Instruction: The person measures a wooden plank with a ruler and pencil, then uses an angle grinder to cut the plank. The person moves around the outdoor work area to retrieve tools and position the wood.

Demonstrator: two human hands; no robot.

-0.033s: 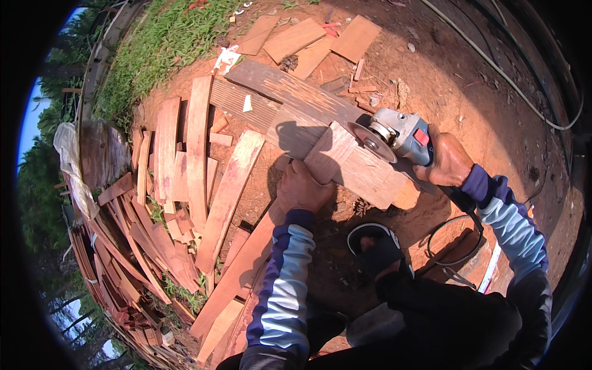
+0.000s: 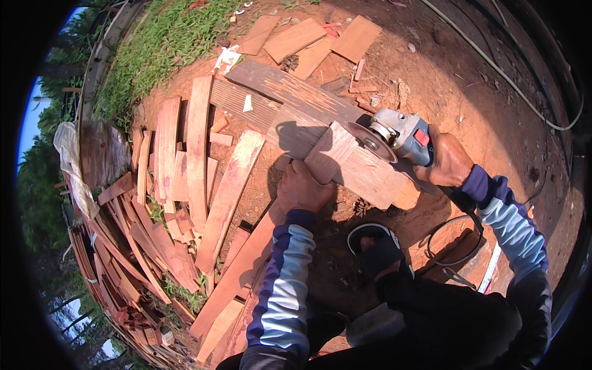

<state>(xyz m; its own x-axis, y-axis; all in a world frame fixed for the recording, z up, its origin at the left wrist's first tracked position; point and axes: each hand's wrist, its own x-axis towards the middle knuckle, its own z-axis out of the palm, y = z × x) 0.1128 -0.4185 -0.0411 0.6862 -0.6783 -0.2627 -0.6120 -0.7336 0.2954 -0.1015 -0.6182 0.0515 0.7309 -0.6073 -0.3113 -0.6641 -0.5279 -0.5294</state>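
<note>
My right hand (image 2: 450, 161) is wrapped around the body of a grey angle grinder (image 2: 404, 131) with a red switch. The grinder's round disc (image 2: 374, 143) faces left and stands at the right end of a short wooden board (image 2: 331, 153); whether it touches the wood I cannot tell. Closed on that board's near left end is my left hand (image 2: 303, 190), its fingertips partly hidden. The board rests on a pale wood block (image 2: 373, 179) and wider planks (image 2: 296, 92) lying on the ground. From the grinder a black cord (image 2: 461, 200) runs down by my right forearm.
Many reddish planks and offcuts (image 2: 194, 154) lie piled at my left. Loose flat boards (image 2: 296, 44) lie at the far side, near grass (image 2: 166, 49). My sandalled foot (image 2: 377, 250) is just below the block. A pale hose (image 2: 493, 58) crosses the ground at the far right.
</note>
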